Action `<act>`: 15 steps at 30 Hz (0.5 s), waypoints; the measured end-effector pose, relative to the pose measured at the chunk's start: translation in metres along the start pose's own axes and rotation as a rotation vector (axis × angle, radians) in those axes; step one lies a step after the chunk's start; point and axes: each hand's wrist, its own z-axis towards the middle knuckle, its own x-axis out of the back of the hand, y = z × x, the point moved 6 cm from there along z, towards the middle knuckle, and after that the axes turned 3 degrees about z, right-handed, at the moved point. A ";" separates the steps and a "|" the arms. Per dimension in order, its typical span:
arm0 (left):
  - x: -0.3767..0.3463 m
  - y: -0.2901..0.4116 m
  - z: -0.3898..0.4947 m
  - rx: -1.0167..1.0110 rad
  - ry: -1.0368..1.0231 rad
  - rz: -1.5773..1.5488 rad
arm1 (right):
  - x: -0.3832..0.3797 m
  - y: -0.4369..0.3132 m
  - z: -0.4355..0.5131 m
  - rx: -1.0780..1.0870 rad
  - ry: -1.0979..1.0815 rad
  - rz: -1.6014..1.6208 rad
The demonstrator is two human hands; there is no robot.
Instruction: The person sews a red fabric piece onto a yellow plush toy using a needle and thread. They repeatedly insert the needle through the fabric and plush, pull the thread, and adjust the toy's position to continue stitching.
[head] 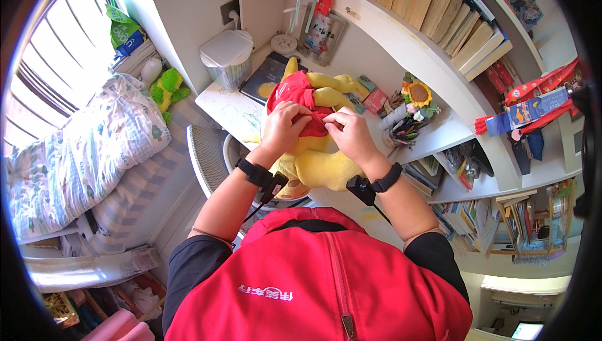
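A yellow plush toy (327, 170) in a red cloth shirt (297, 88) lies at the desk's edge in front of me. My left hand (286, 127) pinches the red cloth between thumb and fingers. Close beside it, my right hand (350, 133) has its thumb and index fingertips together at the same cloth. Something thin and pale shows at those right fingertips, too small to name. The toy's limbs stick out beyond my hands, and part of its body is hidden under them.
On the white desk (221, 108) are a lidded plastic bin (226, 58), a dark spiral notebook (263, 82), a pen holder (400, 136) and artificial flowers (420, 95). Bookshelves (423, 42) curve around the right. A mesh-backed chair (207, 153) stands left, before a bed with a quilt (89, 148).
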 end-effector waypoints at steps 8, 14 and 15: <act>0.000 -0.001 0.001 -0.002 -0.019 -0.025 | -0.004 0.001 0.002 0.004 -0.005 -0.011; -0.002 -0.003 0.002 -0.019 -0.062 -0.054 | -0.007 0.007 0.005 0.008 -0.040 0.071; -0.002 -0.004 0.002 -0.013 -0.071 -0.056 | -0.007 0.009 0.005 -0.001 -0.041 0.087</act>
